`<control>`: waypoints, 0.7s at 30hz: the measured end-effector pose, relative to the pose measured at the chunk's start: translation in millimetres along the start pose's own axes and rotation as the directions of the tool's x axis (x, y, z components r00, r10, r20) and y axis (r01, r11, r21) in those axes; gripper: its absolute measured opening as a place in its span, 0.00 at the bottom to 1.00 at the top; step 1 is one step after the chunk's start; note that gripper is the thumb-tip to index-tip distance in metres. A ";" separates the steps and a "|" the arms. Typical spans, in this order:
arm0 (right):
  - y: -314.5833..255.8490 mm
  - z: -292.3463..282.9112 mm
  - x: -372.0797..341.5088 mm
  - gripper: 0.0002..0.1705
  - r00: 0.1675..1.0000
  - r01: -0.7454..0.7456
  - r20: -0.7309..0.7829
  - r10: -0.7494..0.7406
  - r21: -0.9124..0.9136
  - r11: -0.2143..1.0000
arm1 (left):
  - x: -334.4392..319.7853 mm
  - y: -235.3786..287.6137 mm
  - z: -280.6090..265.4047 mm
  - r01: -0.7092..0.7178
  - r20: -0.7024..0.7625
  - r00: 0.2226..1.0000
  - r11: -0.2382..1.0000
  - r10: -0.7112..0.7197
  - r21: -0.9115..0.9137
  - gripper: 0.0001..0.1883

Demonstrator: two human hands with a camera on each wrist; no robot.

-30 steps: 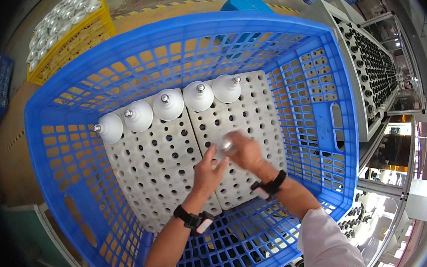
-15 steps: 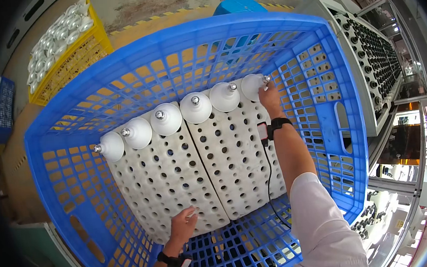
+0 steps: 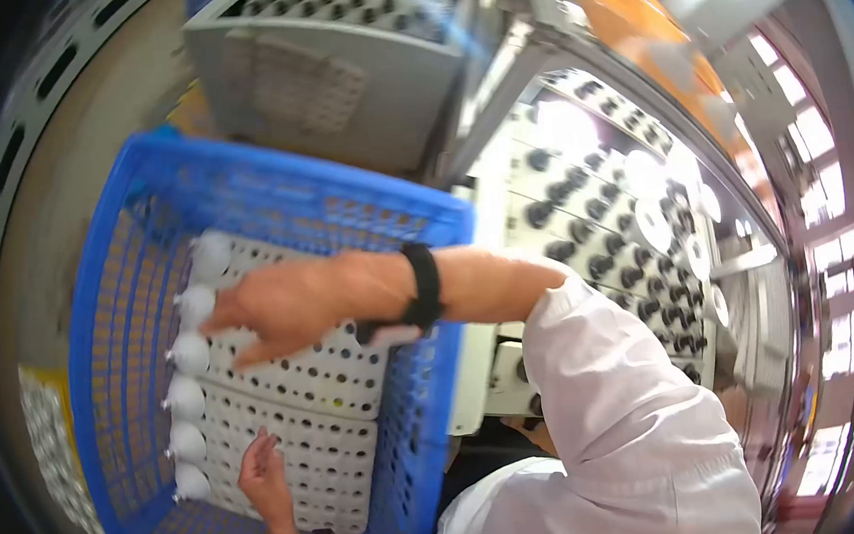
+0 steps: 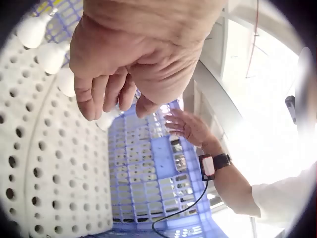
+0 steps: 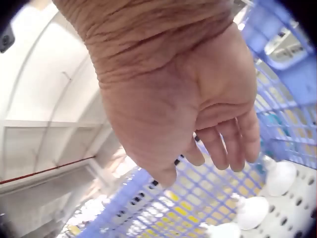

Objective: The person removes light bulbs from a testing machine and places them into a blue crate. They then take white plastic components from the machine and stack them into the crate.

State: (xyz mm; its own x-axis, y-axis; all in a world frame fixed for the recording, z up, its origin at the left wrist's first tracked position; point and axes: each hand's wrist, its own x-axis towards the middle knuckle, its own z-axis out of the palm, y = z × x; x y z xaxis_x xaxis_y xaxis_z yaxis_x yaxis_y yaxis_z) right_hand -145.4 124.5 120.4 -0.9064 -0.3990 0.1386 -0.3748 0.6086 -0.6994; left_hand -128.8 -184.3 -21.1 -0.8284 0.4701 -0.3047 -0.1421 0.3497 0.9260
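Over the white perforated board (image 3: 312, 457) my right hand (image 3: 289, 303) hangs blurred with its fingers loosely extended, holding nothing. Its palm in the right wrist view also shows bare, above the white reflector bulbs (image 5: 252, 212). In the head view several of these bulbs (image 3: 190, 353) stand in a row along one edge of the board, metal caps outward. My left hand (image 3: 265, 473) is low over the board's near part, fingers loosely bent; the left wrist view shows nothing in that hand (image 4: 133, 64).
A blue lattice basket (image 3: 290, 182) surrounds the board. To the right stands a lit rack (image 3: 584, 224) with rows of black holders and some white bulbs (image 3: 653, 227). Behind the basket is a grey cabinet (image 3: 323, 94) with more black holders. A cable (image 4: 185, 213) trails from the right wrist.
The head view has swung right, bringing the lit rack into sight. My right hand set a sixth bulb at the row's end, let it go and drew back from it.
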 end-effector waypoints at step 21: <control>-118.9 33.5 -858.8 0.62 -0.640 -0.753 -0.461 0.615 0.537 -0.380 | -73.1 237.8 626.0 -0.950 0.824 0.285 0.262 0.490 0.173 0.59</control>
State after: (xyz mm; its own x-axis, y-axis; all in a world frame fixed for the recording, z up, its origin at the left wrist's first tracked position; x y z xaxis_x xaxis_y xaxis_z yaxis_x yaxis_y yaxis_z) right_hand 684.2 371.7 61.0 0.2594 0.9458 -0.1954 0.9297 -0.2993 -0.2148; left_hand 237.2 371.8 81.9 0.1407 0.9729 0.1833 0.8431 -0.2148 0.4930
